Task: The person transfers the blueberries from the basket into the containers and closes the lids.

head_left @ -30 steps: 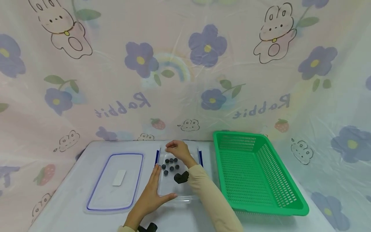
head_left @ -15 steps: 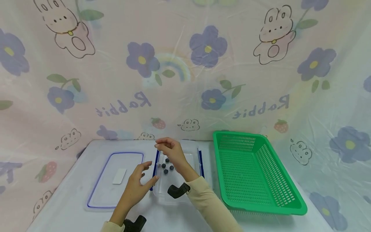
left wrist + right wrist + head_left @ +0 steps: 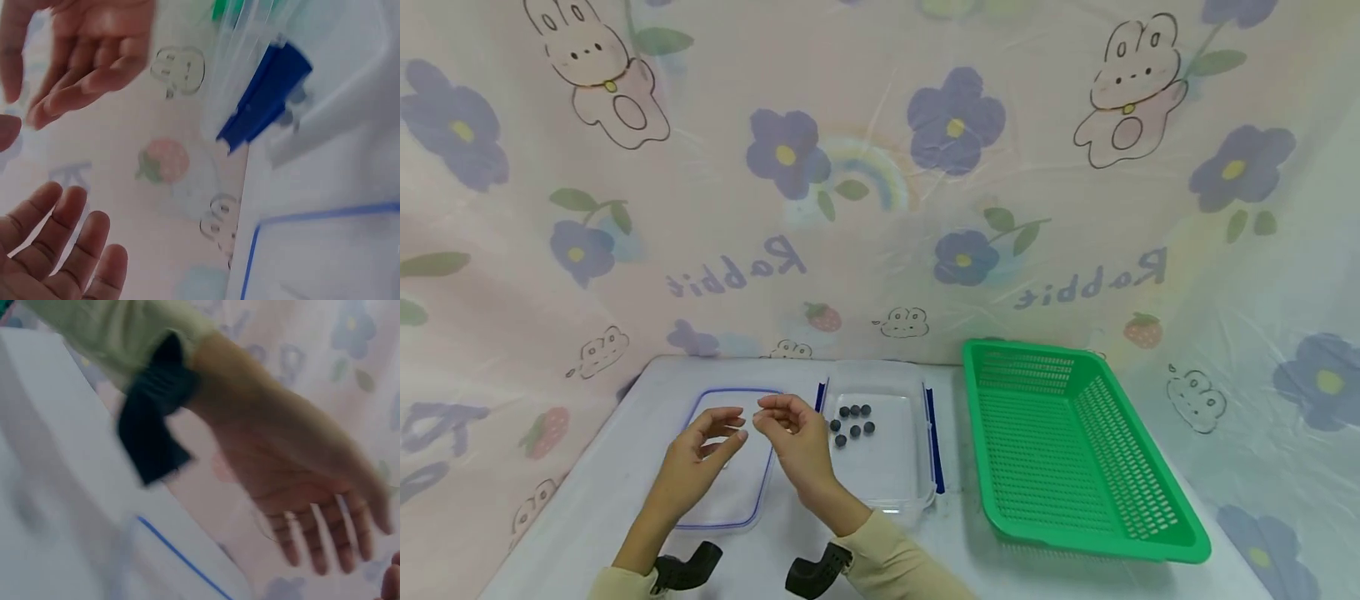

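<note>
In the head view my left hand (image 3: 688, 462) and right hand (image 3: 801, 446) hover over the clear lid (image 3: 745, 525) with its blue seal, fingertips facing each other with a small gap. Neither holds anything; fingers are loosely bent. The left wrist view shows the left fingers (image 3: 69, 244) spread, while the right hand (image 3: 94, 56) faces them from above. The palm of the right hand (image 3: 294, 456) also shows bare in its own wrist view. Right of the hands stands a clear plastic box (image 3: 887, 475) with several small dark round balls (image 3: 854, 411), blueberry-like, inside.
Blue clips (image 3: 936, 442) hang down at the box's sides. A large green basket (image 3: 1090, 546) stands to the right on the white table (image 3: 625, 467). Behind rises a printed curtain (image 3: 865, 108). Black wrist mounts (image 3: 688, 567) sit on both forearms.
Both hands have left the box and moved left over the lid, closer together. The left hand was at the box's left side and the right above its far part. The head view shifted slightly left.
</note>
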A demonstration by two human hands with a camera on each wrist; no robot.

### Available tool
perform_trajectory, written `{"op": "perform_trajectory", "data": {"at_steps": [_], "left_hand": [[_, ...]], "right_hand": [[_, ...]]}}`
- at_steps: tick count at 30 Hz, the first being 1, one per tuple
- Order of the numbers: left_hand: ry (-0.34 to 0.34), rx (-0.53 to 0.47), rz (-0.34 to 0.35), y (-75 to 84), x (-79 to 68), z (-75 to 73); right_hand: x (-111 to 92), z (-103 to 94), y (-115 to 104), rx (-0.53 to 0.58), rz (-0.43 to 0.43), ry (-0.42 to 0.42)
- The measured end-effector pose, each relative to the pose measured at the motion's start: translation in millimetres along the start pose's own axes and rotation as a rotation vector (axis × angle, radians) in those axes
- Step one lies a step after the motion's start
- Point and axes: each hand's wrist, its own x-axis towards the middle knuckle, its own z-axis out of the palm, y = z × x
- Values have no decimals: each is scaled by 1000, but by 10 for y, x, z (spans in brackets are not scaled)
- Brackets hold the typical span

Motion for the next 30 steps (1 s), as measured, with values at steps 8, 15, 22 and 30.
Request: {"op": "perform_trajectory", "data": {"at_steps": [8, 15, 22, 30], "left_hand": [[-22, -29, -126, -232, -41, -406], [-31, -110, -175, -554, -87, -642], [-59, -152, -288, -789, -90, -747], [-89, -112, -422, -1071, -106, -811]], "right_hand": [[-200, 340, 340, 17, 65, 119], [-290, 468, 705, -137, 77, 273], [-247, 459, 947, -282, 40, 356], [-109, 429, 1068, -400, 98, 443]]}}
